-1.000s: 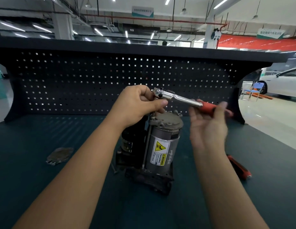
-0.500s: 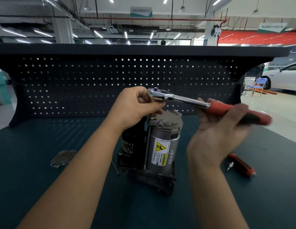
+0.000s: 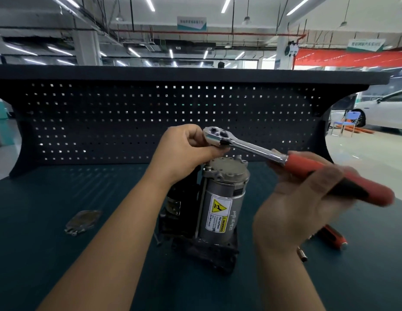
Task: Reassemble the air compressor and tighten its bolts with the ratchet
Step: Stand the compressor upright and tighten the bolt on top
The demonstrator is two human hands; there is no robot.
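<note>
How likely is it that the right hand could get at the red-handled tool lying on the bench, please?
Probably yes, once freed: the red-handled tool lies uncovered on the bench near the right hand, which is gripping the ratchet handle.

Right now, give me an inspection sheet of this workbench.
Surface: dark teal bench.
Job's things: compressor stands upright mid-bench; ratchet held over its top end, seating on a bolt hidden.
Clutter: flat metal piece at left; red-handled tool and small silver bit at right.
Hands: left hand holds the ratchet's head; right hand grips its red handle.
Cables: nothing seen.
Surroundings: black pegboard behind; white car and blue chair far right.
</note>
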